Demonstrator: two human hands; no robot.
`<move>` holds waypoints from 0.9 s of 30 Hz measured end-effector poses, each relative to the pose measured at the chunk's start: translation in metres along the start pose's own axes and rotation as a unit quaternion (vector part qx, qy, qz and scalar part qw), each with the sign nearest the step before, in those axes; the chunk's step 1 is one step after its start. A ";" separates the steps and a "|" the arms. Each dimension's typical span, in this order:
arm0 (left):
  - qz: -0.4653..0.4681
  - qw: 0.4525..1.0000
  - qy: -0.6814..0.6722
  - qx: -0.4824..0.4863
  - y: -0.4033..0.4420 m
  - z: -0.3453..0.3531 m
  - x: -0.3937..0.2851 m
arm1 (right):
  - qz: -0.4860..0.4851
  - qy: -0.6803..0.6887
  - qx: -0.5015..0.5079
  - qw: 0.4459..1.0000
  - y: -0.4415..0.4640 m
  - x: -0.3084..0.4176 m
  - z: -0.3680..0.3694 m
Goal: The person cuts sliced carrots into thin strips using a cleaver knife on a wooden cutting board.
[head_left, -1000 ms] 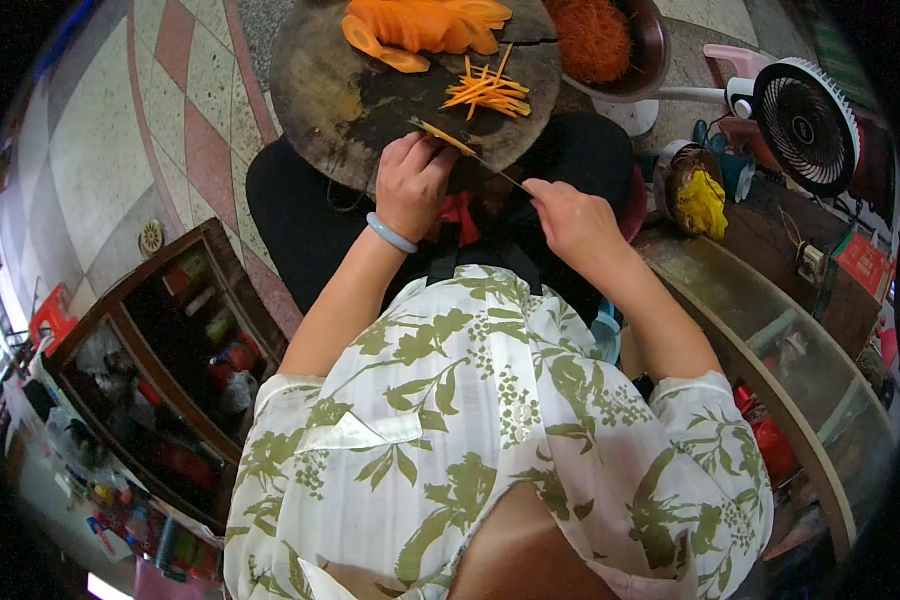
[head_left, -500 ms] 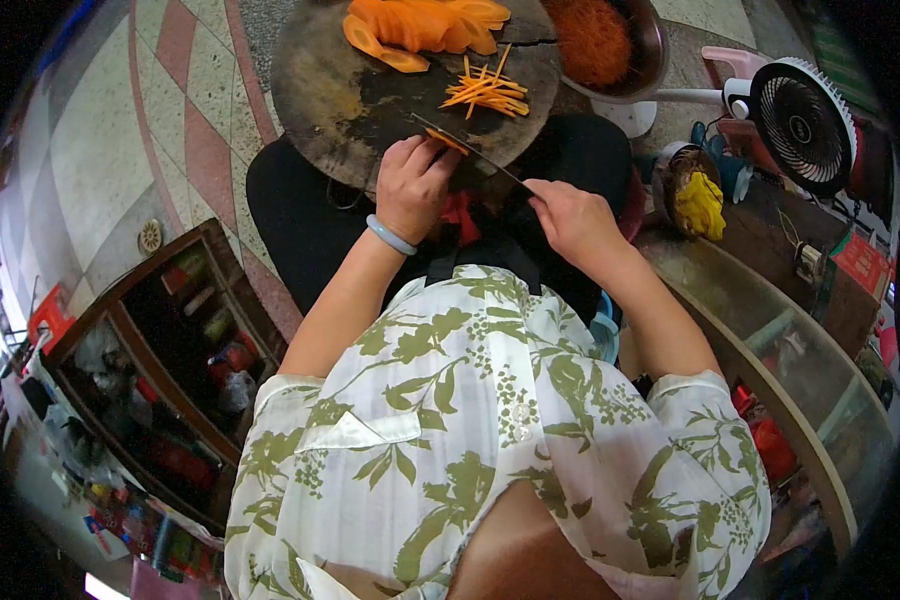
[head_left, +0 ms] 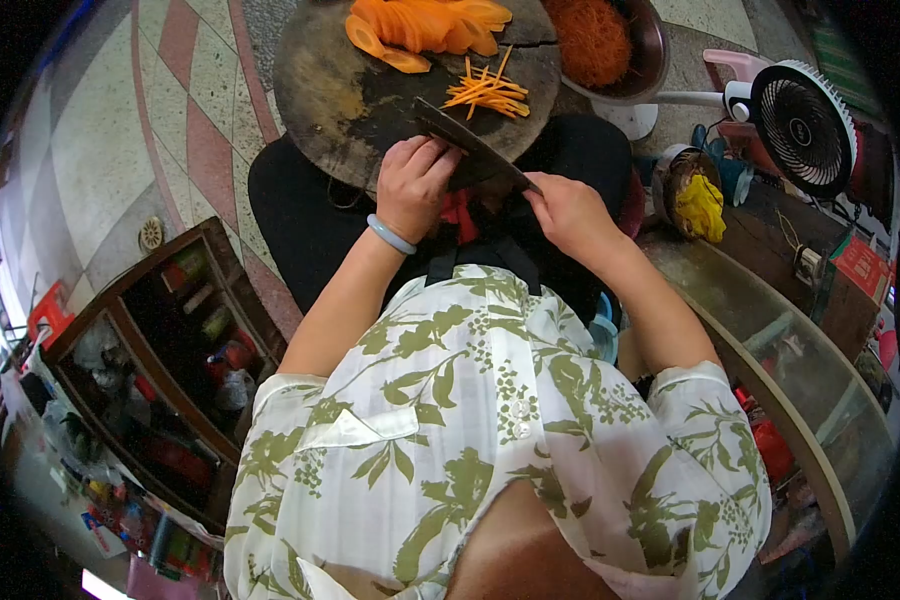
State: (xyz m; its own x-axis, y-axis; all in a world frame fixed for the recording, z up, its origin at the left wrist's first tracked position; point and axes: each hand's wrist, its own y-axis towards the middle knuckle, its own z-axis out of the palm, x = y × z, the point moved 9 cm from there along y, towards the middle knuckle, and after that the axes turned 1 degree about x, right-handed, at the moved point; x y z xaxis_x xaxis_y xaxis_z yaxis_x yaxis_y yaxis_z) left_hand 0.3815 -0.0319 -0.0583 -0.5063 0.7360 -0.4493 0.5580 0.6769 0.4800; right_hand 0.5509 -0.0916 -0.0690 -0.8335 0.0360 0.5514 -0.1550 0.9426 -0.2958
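My right hand (head_left: 572, 214) is closed around the handle of a broad dark knife (head_left: 470, 145), whose blade leans over the near edge of a round wooden chopping board (head_left: 315, 110). My left hand (head_left: 412, 182), with a pale bangle (head_left: 391, 235) on its wrist, has its fingers curled on the board against the blade. The carrot piece under those fingertips is now hidden by the blade. A small pile of carrot strips (head_left: 487, 93) lies beyond the knife. Overlapping carrot slices (head_left: 425, 27) are spread along the board's far side.
A metal bowl (head_left: 660, 50) of finely shredded carrot (head_left: 590, 42) stands beyond the board at right. Further right are a fan (head_left: 802, 128) and a container with a yellow cloth (head_left: 700, 207). A glass-topped cabinet (head_left: 770, 310) is at right, a dark wooden cabinet (head_left: 160, 350) at left.
The knife blade has lifted and tilted, so its broad side shows and covers the carrot piece at my left fingertips. Both hands stay in nearly the same place.
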 end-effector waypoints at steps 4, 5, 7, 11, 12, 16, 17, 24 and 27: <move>0.008 1.000 0.002 -0.008 -0.003 -0.001 0.000 | -0.024 -0.014 -0.025 0.999 -0.009 0.007 -0.010; 0.011 1.000 0.002 -0.009 -0.003 -0.001 -0.001 | -0.023 -0.017 -0.019 0.999 -0.012 0.008 -0.011; 0.014 1.000 -0.001 -0.010 -0.004 0.000 -0.001 | -0.022 -0.026 -0.009 0.999 -0.015 0.008 -0.013; 0.016 1.000 -0.005 -0.011 -0.006 0.001 0.000 | -0.050 -0.031 -0.019 0.998 -0.016 0.009 -0.015; 0.015 1.000 -0.004 -0.011 -0.006 0.000 0.000 | -0.049 -0.037 -0.012 0.998 -0.015 0.009 -0.016; 0.012 1.000 -0.002 -0.013 -0.007 0.001 0.000 | -0.038 -0.051 0.012 0.998 -0.013 0.009 -0.016; 0.011 1.000 0.000 -0.015 -0.007 0.001 0.000 | -0.034 -0.057 0.016 0.998 -0.013 0.009 -0.016; 0.014 1.000 -0.002 -0.015 -0.007 0.001 0.000 | -0.024 -0.058 0.024 0.998 -0.006 0.004 -0.004; 0.017 1.000 0.001 -0.020 -0.006 0.001 0.000 | -0.016 -0.056 0.032 0.998 -0.003 0.003 -0.003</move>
State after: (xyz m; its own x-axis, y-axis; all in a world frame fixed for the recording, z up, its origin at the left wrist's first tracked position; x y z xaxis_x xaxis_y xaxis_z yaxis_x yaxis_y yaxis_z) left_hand 0.3789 -0.0360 -0.0616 -0.4892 0.7585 -0.4306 0.5478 0.6514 0.5250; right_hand 0.5500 -0.0939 -0.0642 -0.8809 -0.0336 0.4721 -0.2123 0.9196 -0.3306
